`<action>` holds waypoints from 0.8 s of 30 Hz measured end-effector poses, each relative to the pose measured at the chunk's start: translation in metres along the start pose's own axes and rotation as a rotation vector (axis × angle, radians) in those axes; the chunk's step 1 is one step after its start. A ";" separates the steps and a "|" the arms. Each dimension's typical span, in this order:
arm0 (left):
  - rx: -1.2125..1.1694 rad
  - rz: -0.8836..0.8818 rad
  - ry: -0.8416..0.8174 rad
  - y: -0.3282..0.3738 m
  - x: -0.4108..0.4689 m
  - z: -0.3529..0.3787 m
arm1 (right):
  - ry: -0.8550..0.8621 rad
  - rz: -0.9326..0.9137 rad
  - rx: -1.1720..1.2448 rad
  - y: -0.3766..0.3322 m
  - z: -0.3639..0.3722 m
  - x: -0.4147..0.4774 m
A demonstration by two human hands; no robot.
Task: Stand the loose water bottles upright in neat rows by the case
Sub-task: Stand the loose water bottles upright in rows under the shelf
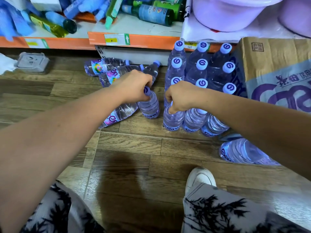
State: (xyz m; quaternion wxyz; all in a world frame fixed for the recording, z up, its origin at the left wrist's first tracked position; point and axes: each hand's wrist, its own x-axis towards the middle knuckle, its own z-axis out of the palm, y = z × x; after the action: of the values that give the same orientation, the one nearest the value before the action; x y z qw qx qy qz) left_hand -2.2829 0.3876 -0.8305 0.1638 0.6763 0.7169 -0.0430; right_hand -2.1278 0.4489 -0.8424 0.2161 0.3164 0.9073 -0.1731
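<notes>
The person crouches over a wood-patterned floor (134, 148) with both arms stretched forward. The left hand (134, 86) is curled round the purple cap and neck of a water bottle (150, 107). That bottle stands upright on the floor, a little apart from the block of standing bottles to its right. The right hand (180, 96) pinches the top of a second bottle (173, 119), which stands upright at the near left corner of the block, its cap hidden under the fingers.

The upright bottles (201, 64) stand in three files running back towards the shelf, their caps marked with a purple swirl. The block sits just beside the cardboard case (276, 69) on its right (whether they touch cannot be told).

Other bottles lie on their sides. Three lying bottles (107, 65) are bunched near the foot of the shelf. A fourth lying bottle (117, 115) is just beside the one in the left hand. A fifth lying bottle (242, 152) is under the right forearm, near the case.

Behind, an orange-edged shelf (143, 40) carries green glass bottles (151, 13) on their sides and lilac plastic basins (232, 12). A white shoe (200, 178) and patterned trousers (218, 212) show at the bottom.
</notes>
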 end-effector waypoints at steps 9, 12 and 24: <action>-0.031 -0.026 0.023 0.002 0.007 0.000 | -0.076 -0.026 0.065 0.007 0.001 -0.002; -0.037 -0.036 0.034 0.002 0.010 0.001 | -0.137 -0.025 0.093 0.009 -0.005 -0.005; 0.033 -0.016 0.038 0.010 0.031 -0.003 | 0.000 0.011 0.496 0.039 -0.040 -0.009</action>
State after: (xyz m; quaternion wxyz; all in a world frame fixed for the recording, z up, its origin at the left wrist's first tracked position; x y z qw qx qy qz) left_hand -2.2748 0.4187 -0.8354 0.1384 0.6739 0.7245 -0.0433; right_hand -2.1069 0.4914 -0.8108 0.1326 0.3649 0.8353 -0.3892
